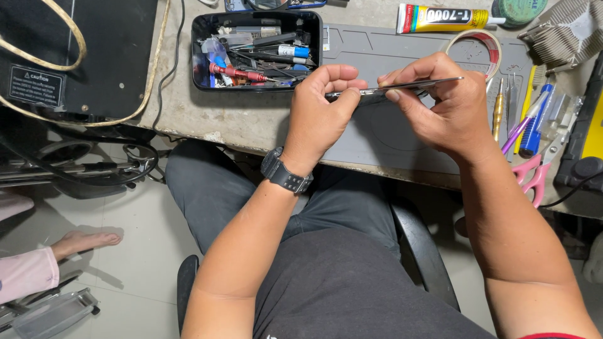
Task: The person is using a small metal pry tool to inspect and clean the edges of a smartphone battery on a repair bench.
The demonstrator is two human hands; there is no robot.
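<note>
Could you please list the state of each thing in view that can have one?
Thin flat dark device: held edge-on above the grey mat, between both hands.
Left hand: closed on the device's left end.
Right hand: pinching the device's right part.
Black rectangular plastic tray: open, full of small tools.
Yellow glue tube: lying flat, capped.
Pink-handled scissors: lying on the bench.
Roll of tape: lying flat.

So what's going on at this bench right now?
A person seated at a cluttered workbench holds a thin, flat dark slab edge-on between both hands. The left hand pinches one end and the right hand grips the other, above a grey work mat. A black tray of small tools sits just behind the left hand, and a glue tube, tape roll and pink scissors lie to the right.
</note>
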